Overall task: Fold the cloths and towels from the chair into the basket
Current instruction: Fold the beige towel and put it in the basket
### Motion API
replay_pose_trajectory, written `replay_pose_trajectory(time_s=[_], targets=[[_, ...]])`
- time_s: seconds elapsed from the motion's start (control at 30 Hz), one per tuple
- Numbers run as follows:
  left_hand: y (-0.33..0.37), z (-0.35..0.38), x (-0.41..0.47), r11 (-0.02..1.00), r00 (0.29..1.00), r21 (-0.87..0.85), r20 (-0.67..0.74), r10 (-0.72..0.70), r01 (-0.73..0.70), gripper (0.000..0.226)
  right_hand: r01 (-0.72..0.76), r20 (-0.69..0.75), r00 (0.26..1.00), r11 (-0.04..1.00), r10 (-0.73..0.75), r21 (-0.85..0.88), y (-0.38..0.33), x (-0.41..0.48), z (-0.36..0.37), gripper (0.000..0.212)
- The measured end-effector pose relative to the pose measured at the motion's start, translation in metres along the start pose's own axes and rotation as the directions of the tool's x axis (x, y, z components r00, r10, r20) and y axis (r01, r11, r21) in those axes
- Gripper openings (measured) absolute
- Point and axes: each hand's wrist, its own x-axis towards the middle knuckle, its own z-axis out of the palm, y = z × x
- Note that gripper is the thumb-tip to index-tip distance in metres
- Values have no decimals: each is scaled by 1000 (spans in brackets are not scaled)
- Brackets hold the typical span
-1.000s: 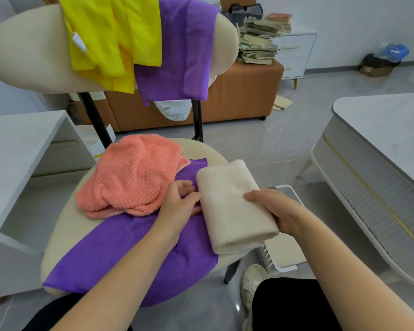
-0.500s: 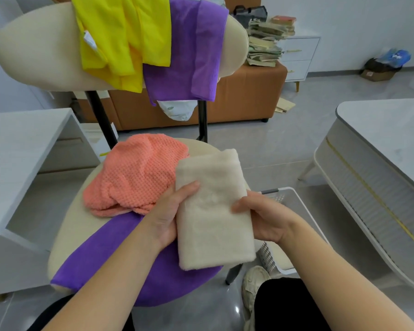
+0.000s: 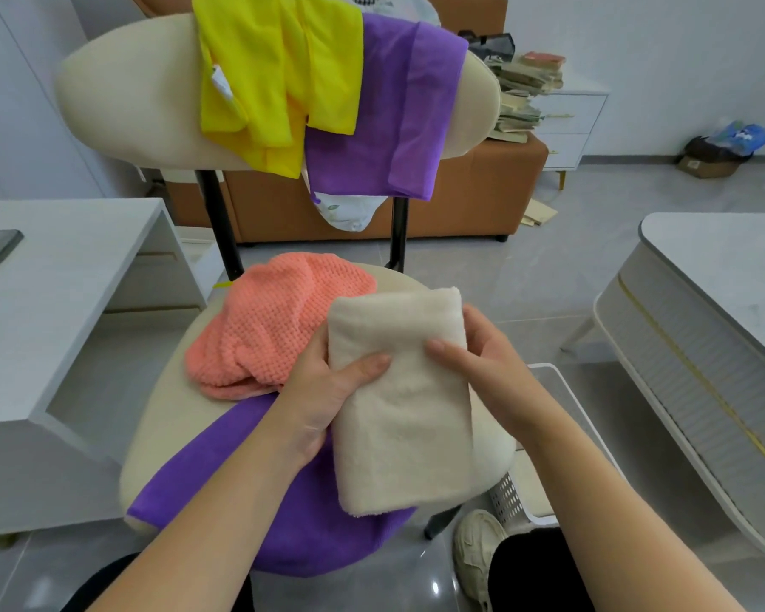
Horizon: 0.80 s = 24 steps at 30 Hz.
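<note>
A folded cream towel (image 3: pixel 400 404) is lifted above the chair seat (image 3: pixel 169 417), gripped on both sides. My left hand (image 3: pixel 327 395) holds its left edge with the thumb on top. My right hand (image 3: pixel 486 368) grips its right edge the same way. On the seat lie a crumpled coral waffle towel (image 3: pixel 274 322) and a spread purple cloth (image 3: pixel 221 474). Over the chair back (image 3: pixel 129 103) hang a yellow cloth (image 3: pixel 274 77) and a second purple cloth (image 3: pixel 389 121). The white perforated basket (image 3: pixel 548 382) stands on the floor to the right of the chair, mostly hidden by my right arm.
A white desk (image 3: pixel 63 276) stands left of the chair. A grey-topped table (image 3: pixel 725 302) is on the right. Behind the chair are an orange sofa (image 3: pixel 482 192) and a stack of books (image 3: pixel 526 95). My shoe (image 3: pixel 478 554) rests near the basket.
The cream towel was lying on the seat under my hands. Both hands have picked it up and now hold it upright in front of me, above the seat.
</note>
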Motion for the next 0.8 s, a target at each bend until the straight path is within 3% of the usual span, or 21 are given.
replay_pose_trajectory(time_s=[0.17, 0.33, 0.47, 0.6, 0.8], targets=[[6, -2, -4, 988, 993, 156, 117, -14, -4, 56, -22, 126, 992, 999, 27, -41, 0, 9, -7, 62], [2, 0, 1, 974, 999, 228, 38, -6, -3, 32, -63, 144, 986, 983, 89, -175, -1, 10, -9, 30], [-3, 2, 5, 941, 992, 322, -25, 120, -105, 13, -71, 177, 979, 986, 98, -150, 0, 12, -13, 21], [-1, -3, 11, 921, 980, 342, 121, 156, -189, 29, -51, 180, 980, 985, 81, -164, 0, 13, -19, 28], [4, -12, 17, 895, 953, 363, 245, 177, -259, 29, -20, 211, 975, 968, 74, -250, -2, 7, -26, 31]])
